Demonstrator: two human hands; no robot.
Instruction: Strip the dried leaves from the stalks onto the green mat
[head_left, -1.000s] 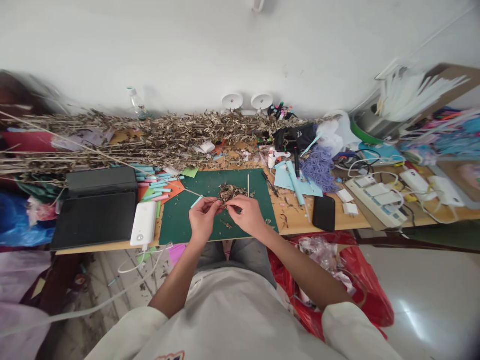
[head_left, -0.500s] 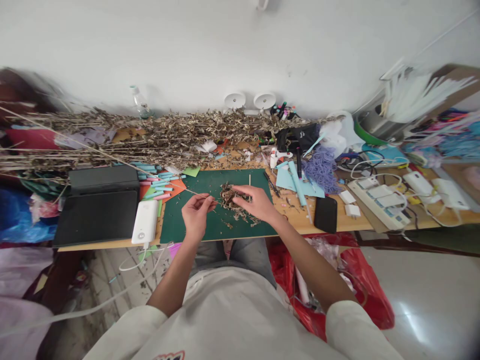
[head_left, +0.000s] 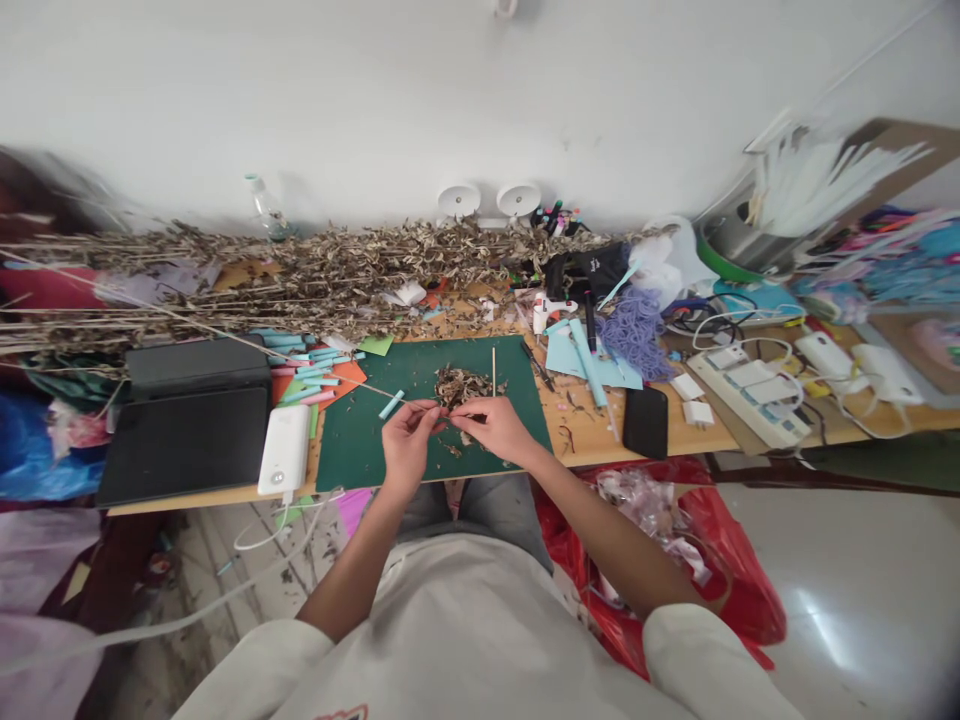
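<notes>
My left hand is closed in a pinch on a long, thin dried stem, which runs up and left across the desk. Close beside it, my right hand pinches at the same stem's near end, and the fingertips of both hands almost meet. Just behind the hands lies a small heap of crumbled dried leaves on a green cutting mat. A short light-blue paper tube shows at my left fingers. A thin pale stick rests by the heap.
Bundles of dried leafy stems line the wall side. To the left are a black tablet, a white power bank and several paper tubes. On the right lie a glue gun, a black phone and a power strip.
My right hand has left the leaf heap and come down-left to my left hand, closing into a pinch. The light-blue tube now shows beside my left fingers. The camera view has shifted slightly.
</notes>
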